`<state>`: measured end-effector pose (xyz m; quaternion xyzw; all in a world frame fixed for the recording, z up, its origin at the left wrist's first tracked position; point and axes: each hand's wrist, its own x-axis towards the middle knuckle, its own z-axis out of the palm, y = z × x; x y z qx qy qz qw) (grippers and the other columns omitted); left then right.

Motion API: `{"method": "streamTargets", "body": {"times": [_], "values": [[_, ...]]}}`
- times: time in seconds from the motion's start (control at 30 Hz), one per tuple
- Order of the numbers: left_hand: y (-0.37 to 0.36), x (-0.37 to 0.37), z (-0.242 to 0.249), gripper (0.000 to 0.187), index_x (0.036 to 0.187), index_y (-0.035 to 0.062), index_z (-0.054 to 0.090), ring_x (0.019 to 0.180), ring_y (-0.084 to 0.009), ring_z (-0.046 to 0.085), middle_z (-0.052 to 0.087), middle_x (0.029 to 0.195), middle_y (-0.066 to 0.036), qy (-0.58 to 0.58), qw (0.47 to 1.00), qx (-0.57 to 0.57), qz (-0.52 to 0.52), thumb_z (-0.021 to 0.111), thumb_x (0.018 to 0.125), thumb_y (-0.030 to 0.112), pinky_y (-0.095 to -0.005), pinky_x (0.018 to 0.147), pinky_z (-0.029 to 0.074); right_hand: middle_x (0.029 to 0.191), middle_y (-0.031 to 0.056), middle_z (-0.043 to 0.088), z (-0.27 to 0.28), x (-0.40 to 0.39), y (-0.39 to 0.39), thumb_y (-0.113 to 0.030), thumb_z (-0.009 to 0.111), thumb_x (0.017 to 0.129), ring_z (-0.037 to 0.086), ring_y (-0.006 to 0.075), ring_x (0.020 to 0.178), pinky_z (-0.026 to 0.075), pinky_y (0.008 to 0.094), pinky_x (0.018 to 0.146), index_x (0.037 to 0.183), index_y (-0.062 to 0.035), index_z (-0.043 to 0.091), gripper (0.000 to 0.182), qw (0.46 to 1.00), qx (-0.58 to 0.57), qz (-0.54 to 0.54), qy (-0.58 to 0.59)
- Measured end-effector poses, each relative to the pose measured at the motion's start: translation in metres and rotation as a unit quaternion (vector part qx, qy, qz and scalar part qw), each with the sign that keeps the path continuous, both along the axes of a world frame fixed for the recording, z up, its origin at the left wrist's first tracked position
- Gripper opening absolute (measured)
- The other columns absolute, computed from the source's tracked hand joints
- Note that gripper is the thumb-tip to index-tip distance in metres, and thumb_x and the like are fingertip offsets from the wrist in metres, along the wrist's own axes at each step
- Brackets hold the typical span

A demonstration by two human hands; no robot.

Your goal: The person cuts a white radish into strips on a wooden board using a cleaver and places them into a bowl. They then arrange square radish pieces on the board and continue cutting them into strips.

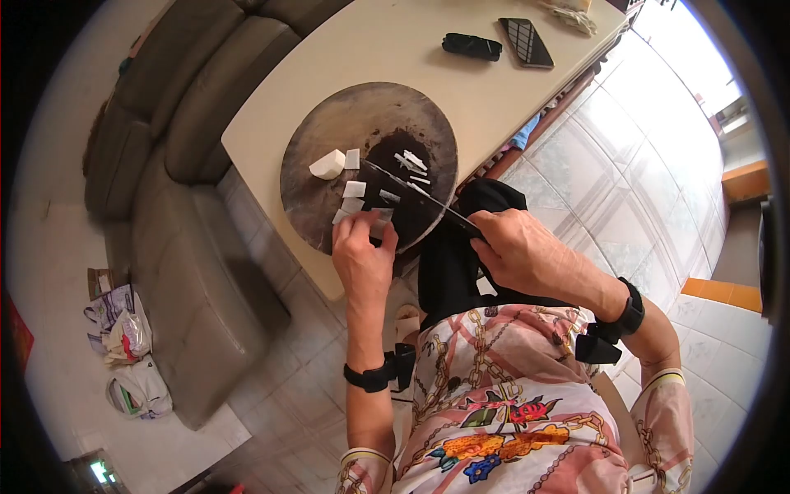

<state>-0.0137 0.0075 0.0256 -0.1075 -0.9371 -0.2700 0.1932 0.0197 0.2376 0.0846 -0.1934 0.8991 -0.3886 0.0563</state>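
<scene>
A round dark wooden chopping board (329, 136) lies on a cream table (395, 49). White pieces lie on the board: a larger chunk (327, 165), flat slices (354, 189) and thin strips (414, 162). My left hand (362, 247) presses a white slice at the board's near edge. My right hand (514, 247) grips the handle of a knife (411, 191), whose blade lies across the board beside the left fingers.
A phone (527, 41) and a black case (471, 46) lie at the table's far end. A brown sofa (181, 189) stands left of the table. Plastic bags (123, 346) lie on the tiled floor at the left.
</scene>
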Motion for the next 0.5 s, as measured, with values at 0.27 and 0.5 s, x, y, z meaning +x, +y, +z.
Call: {"method": "streamTargets", "body": {"times": [0.27, 0.5], "values": [[0.001, -0.015, 0.0, 0.032, 0.099, 0.0, 0.065, 0.091, -0.0348, 0.06, 0.065, 0.093, -0.016, -0.033, 0.997, 0.061, -0.015, 0.073, 0.068, 0.003, -0.0417, 0.081, 0.049, 0.071, 0.0253, 0.057, 0.005, 0.005, 0.002, -0.004, 0.058, 0.082, 0.057, 0.0442, 0.073, 0.046, 0.0478, 0.062, 0.089, 0.0072, 0.056, 0.013, 0.999, 0.003, 0.006, -0.035], [-0.006, 0.0, 0.008, 0.032, 0.1, -0.0001, 0.065, 0.093, -0.0346, 0.06, 0.066, 0.097, -0.016, -0.034, 0.999, 0.041, -0.003, 0.072, 0.069, 0.0, -0.0423, 0.083, 0.048, 0.072, 0.0252, 0.057, 0.004, 0.003, 0.007, -0.004, 0.058, 0.082, 0.057, 0.0443, 0.073, 0.046, 0.0477, 0.062, 0.089, 0.0079, 0.055, 0.014, 1.0, 0.004, -0.002, -0.025]]}}
